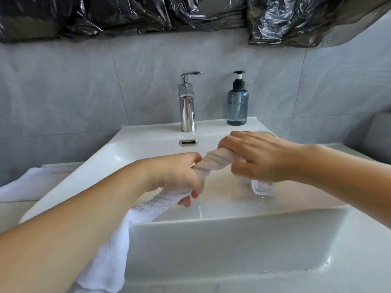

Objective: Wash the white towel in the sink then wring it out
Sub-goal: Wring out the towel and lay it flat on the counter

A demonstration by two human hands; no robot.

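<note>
A white towel (213, 160) is twisted into a tight rope above the basin of the white sink (101, 163). My left hand (179, 176) grips the rope's near end, fingers curled round it. My right hand (258, 157) grips the far end, and a short tail (262, 188) hangs below it over the basin. The towel's long loose end (114, 246) trails from my left hand over the sink's front edge and hangs down. A thin trickle of water (200, 211) runs in the basin.
A chrome tap (187, 104) stands at the back of the sink, with no water running from it. A blue-grey pump bottle (237, 102) stands to its right. Another white cloth (27, 185) lies on the counter at the left. Black plastic sheeting (190, 15) hangs above.
</note>
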